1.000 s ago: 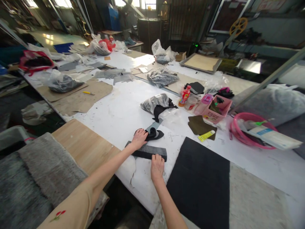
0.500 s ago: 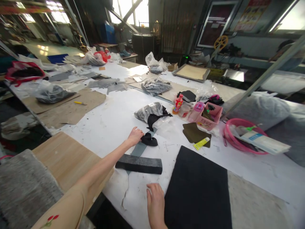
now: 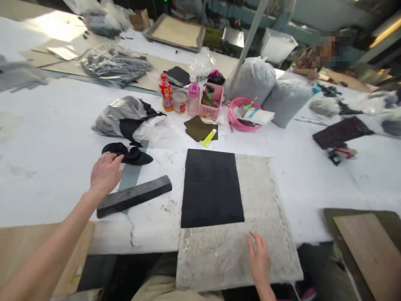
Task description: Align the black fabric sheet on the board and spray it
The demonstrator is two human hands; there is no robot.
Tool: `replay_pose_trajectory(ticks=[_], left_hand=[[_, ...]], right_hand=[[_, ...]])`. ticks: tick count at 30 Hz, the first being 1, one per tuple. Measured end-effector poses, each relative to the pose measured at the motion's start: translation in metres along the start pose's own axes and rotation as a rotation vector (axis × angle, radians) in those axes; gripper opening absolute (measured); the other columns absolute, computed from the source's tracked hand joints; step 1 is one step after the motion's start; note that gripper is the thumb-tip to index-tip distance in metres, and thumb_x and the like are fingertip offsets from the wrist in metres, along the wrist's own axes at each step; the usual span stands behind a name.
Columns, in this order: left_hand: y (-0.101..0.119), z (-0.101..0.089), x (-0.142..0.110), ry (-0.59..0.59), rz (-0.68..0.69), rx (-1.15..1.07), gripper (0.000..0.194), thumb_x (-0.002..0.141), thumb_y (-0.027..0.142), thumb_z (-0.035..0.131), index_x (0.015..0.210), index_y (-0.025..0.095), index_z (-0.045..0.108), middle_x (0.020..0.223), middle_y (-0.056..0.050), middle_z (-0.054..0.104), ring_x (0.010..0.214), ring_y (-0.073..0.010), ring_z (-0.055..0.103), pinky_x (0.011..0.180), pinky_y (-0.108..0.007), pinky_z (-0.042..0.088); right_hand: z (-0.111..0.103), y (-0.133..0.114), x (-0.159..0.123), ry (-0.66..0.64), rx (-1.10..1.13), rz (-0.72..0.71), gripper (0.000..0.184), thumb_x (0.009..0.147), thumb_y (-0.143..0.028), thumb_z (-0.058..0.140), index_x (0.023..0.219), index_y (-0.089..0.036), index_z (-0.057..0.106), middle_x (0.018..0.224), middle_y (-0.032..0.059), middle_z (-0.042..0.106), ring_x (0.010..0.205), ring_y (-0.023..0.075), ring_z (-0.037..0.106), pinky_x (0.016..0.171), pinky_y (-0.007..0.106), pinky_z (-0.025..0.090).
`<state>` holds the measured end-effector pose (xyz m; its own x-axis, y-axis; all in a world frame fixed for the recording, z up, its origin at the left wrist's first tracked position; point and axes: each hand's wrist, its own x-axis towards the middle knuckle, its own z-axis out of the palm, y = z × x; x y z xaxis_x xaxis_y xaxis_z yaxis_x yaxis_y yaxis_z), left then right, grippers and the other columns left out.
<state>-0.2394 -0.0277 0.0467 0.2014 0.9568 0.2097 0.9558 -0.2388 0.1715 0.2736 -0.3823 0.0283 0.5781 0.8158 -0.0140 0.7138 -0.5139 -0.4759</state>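
Left hand [image 3: 107, 173] at black fabric pieces [image 3: 133, 154] on white table [image 3: 156, 234]

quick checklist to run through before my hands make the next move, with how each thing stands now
1. Right hand empty: ok, fingers open over the grey mat.
2. Left hand free of the black cloth: cannot tell, fingers are at its edge.
3. Black sheet flat on the mat: ok.
4. Dark strip apart from the sheet: ok, a gap shows.
5. Yellow tube off the sheet: ok.
6. Red bottle upright: ok.
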Motion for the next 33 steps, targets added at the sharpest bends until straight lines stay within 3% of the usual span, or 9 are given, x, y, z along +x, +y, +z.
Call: replay_pose_trajectory(ticks=[1, 3, 6, 9, 12, 16, 21, 26, 33], left_hand=[[0.016, 0.004, -0.02, -0.042, -0.066, -0.076, 0.036, 0.084, 0.029, 0.056, 0.118, 0.016, 0.058, 0.116, -0.012, 0.06, 0.123, -0.0342, 0.048, 0.103, -0.048, 0.041], [0.058, 0.014, -0.064, -0.244, -0.214, -0.31, 0.038, 0.083, 0.043, 0.053, 0.111, 0.019, 0.061, 0.097, -0.008, 0.067, 0.095, -0.0281, 0.063, 0.086, -0.04, 0.052], [0.129, 0.033, -0.132, -0.545, -0.363, -0.773, 0.056, 0.077, 0.061, 0.049, 0.109, 0.015, 0.058, 0.086, -0.009, 0.069, 0.078, -0.0259, 0.068, 0.066, -0.035, 0.056], [0.183, 0.05, -0.184, -0.538, -0.488, -0.893, 0.063, 0.069, 0.065, 0.055, 0.107, 0.015, 0.058, 0.083, -0.009, 0.069, 0.077, -0.0268, 0.069, 0.064, -0.035, 0.056], [0.209, 0.061, -0.213, -0.457, -0.575, -0.902, 0.057, 0.062, 0.06, 0.061, 0.099, 0.016, 0.059, 0.079, -0.009, 0.07, 0.077, -0.028, 0.069, 0.071, -0.036, 0.055], [0.219, 0.067, -0.222, -0.454, -0.67, -0.863, 0.051, 0.062, 0.055, 0.063, 0.096, 0.017, 0.059, 0.074, -0.008, 0.069, 0.069, -0.0282, 0.067, 0.062, -0.036, 0.053], [0.233, 0.058, -0.213, -0.451, -0.782, -0.9, 0.046, 0.066, 0.061, 0.062, 0.079, 0.017, 0.06, 0.059, -0.004, 0.062, 0.056, -0.0222, 0.061, 0.054, -0.031, 0.049], [0.247, 0.048, -0.201, -0.463, -0.925, -0.941, 0.051, 0.069, 0.071, 0.058, 0.059, 0.021, 0.05, 0.046, -0.001, 0.05, 0.045, -0.0207, 0.054, 0.041, -0.03, 0.043], [0.267, 0.042, -0.191, -0.467, -1.056, -1.164, 0.033, 0.085, 0.05, 0.057, 0.076, 0.018, 0.06, 0.063, -0.007, 0.065, 0.064, -0.0236, 0.068, 0.056, -0.032, 0.054]], right_hand=[[-0.011, 0.026, 0.007, 0.071, -0.074, 0.037, 0.056, 0.087, -0.06, 0.034, 0.103, -0.017, 0.064, 0.104, 0.0178, 0.064, 0.103, 0.0353, 0.06, 0.088, 0.051, 0.05], [-0.028, 0.071, 0.023, 0.167, -0.245, 0.148, 0.068, 0.089, -0.059, 0.024, 0.11, -0.007, 0.061, 0.108, 0.0235, 0.061, 0.106, 0.036, 0.057, 0.09, 0.05, 0.046], [-0.041, 0.116, 0.044, 0.132, -0.439, 0.337, 0.063, 0.091, -0.046, 0.024, 0.116, 0.001, 0.058, 0.109, 0.0276, 0.06, 0.105, 0.0352, 0.057, 0.087, 0.045, 0.045], [-0.044, 0.135, 0.054, 0.072, -0.482, 0.406, 0.051, 0.092, -0.039, 0.033, 0.113, -0.003, 0.061, 0.106, 0.0245, 0.061, 0.102, 0.0336, 0.057, 0.084, 0.041, 0.044], [-0.047, 0.141, 0.055, 0.071, -0.492, 0.414, 0.044, 0.093, -0.039, 0.038, 0.116, -0.009, 0.061, 0.111, 0.0213, 0.06, 0.104, 0.0333, 0.056, 0.081, 0.041, 0.044], [-0.057, 0.146, 0.054, 0.033, -0.427, 0.56, 0.044, 0.096, -0.039, 0.038, 0.126, -0.011, 0.055, 0.125, 0.0211, 0.056, 0.113, 0.031, 0.054, 0.084, 0.038, 0.043], [-0.07, 0.158, 0.061, -0.08, -0.28, 0.669, 0.049, 0.098, -0.042, 0.031, 0.124, -0.009, 0.055, 0.103, 0.0197, 0.068, 0.092, 0.0271, 0.065, 0.073, 0.034, 0.046], [-0.084, 0.161, 0.065, -0.135, -0.186, 0.657, 0.052, 0.098, -0.046, 0.029, 0.103, -0.013, 0.069, 0.104, 0.0211, 0.069, 0.094, 0.0283, 0.066, 0.077, 0.035, 0.045], [-0.11, 0.142, 0.059, -0.116, -0.065, 0.556, 0.041, 0.096, -0.037, 0.039, 0.1, -0.011, 0.071, 0.096, 0.0211, 0.069, 0.09, 0.0259, 0.067, 0.075, 0.036, 0.047]])
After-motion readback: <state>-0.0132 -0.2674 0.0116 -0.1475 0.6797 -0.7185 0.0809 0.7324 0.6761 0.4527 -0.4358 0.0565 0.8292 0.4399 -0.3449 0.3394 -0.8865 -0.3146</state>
